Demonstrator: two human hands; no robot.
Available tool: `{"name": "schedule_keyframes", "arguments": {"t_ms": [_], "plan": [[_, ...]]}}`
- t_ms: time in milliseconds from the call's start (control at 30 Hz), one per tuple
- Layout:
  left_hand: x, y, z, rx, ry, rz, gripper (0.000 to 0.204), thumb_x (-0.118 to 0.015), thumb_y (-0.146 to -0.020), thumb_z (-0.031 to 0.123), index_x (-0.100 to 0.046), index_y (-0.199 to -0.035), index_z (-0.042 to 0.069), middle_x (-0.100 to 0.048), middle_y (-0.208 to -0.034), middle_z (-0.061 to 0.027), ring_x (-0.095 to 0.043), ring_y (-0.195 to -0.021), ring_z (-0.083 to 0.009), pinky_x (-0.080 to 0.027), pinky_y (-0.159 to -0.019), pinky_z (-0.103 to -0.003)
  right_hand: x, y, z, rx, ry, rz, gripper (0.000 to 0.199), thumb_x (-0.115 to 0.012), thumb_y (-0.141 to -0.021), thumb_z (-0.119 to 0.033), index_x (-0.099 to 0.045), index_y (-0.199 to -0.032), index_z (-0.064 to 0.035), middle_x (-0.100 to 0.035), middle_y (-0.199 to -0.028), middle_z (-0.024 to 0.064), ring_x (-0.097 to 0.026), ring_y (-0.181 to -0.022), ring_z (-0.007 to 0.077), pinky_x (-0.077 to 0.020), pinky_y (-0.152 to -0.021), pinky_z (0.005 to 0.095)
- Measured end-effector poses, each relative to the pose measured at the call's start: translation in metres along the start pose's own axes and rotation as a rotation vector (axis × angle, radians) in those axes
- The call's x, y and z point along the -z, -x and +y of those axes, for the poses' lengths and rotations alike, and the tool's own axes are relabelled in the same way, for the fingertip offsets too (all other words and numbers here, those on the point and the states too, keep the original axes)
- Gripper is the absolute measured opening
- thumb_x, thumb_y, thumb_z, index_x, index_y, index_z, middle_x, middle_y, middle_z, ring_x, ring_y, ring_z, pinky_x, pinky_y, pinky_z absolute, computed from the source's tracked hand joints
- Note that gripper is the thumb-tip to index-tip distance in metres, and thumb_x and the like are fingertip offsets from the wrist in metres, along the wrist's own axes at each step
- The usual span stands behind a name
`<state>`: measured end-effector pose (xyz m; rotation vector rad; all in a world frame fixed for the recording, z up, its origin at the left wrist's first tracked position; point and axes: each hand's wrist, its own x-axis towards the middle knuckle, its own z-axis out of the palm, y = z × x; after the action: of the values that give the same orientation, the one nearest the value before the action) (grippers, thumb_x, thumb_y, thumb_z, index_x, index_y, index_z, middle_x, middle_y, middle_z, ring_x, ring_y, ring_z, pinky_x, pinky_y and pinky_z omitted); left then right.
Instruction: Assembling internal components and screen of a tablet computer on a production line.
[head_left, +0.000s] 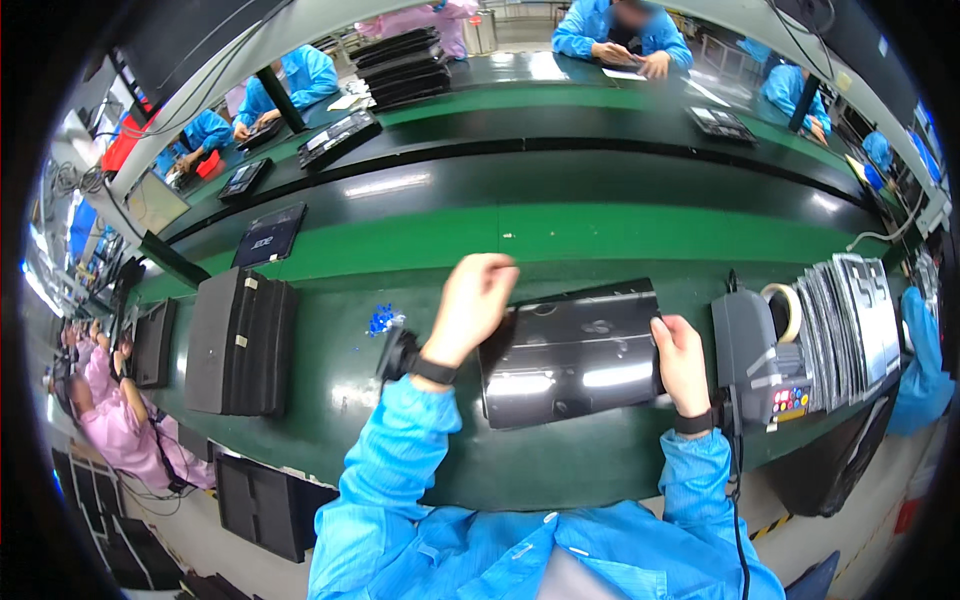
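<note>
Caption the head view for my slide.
Right hand holding a glossy black panel, left hand near its upper-left corner.

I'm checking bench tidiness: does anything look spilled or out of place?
Small blue pieces lie loosely scattered on the green bench, to the left of the left hand. They look odd because no container holds them, though I can't tell whether they were spilled or put there.

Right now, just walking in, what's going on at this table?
Someone in a blue smock is handling a shiny black panel at the green table. The right hand holds its right edge; the left hand is by its upper left corner, contact unclear. Small blue bits lie left of the panel, with a stack of dark slabs farther left. A grey machine, tape roll and thin upright sheets sit to the right.
</note>
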<state>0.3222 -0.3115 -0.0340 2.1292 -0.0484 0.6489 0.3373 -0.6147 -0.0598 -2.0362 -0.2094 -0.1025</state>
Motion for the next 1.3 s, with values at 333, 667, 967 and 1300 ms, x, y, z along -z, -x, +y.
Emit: {"name": "schedule_keyframes", "arguments": {"t_ms": [333,667,967,1300], "plan": [[0.04,0.088,-0.01,0.796,0.185,-0.321,0.035,-0.058,-0.091,0.035,-0.057,-0.089,0.0,-0.058,-0.074,-0.0047,-0.057,-0.063,-0.0107,-0.05,-0.049,-0.025,-0.008,-0.009,0.018,-0.07,0.009,-0.008,0.029,-0.057,-0.093,-0.023,-0.059,-0.096,0.0063,-0.064,-0.077,0.0129,-0.057,-0.072,0.015,-0.0457,-0.068,0.0298],[0.023,0.102,-0.02,0.535,-0.112,-0.205,0.034,-0.06,-0.09,0.033,-0.057,-0.084,-0.001,-0.059,-0.06,-0.011,-0.06,-0.058,-0.0188,-0.046,-0.05,-0.034,-0.013,0.001,-0.011,0.245,0.602,0.152,0.03,-0.068,-0.084,-0.027,-0.06,-0.092,0.0018,-0.058,-0.077,0.0145,-0.056,-0.068,0.0309,-0.0448,-0.063,0.0398],[0.021,0.092,-0.012,0.542,-0.235,-0.149,0.036,-0.058,-0.089,0.035,-0.054,-0.079,0.001,-0.062,-0.072,-0.0191,-0.062,-0.072,-0.0387,-0.047,-0.064,-0.045,-0.022,-0.003,0.005,0.106,0.559,0.062,0.034,-0.07,-0.082,-0.03,-0.058,-0.086,0.0019,-0.059,-0.081,0.0138,-0.055,-0.07,0.0321,-0.0452,-0.065,0.0403],[0.028,0.083,-0.005,0.391,0.318,0.066,0.025,-0.06,-0.091,0.023,-0.058,-0.104,0.001,-0.058,-0.092,-0.0044,-0.052,-0.084,-0.0111,-0.044,-0.07,-0.027,0.003,0.02,-0.005,-0.053,-0.548,-0.053,0.021,-0.065,-0.088,-0.012,-0.05,-0.099,-0.0029,-0.051,-0.083,-0.0034,-0.044,-0.071,0.0033,-0.0365,-0.062,0.0183]]}}
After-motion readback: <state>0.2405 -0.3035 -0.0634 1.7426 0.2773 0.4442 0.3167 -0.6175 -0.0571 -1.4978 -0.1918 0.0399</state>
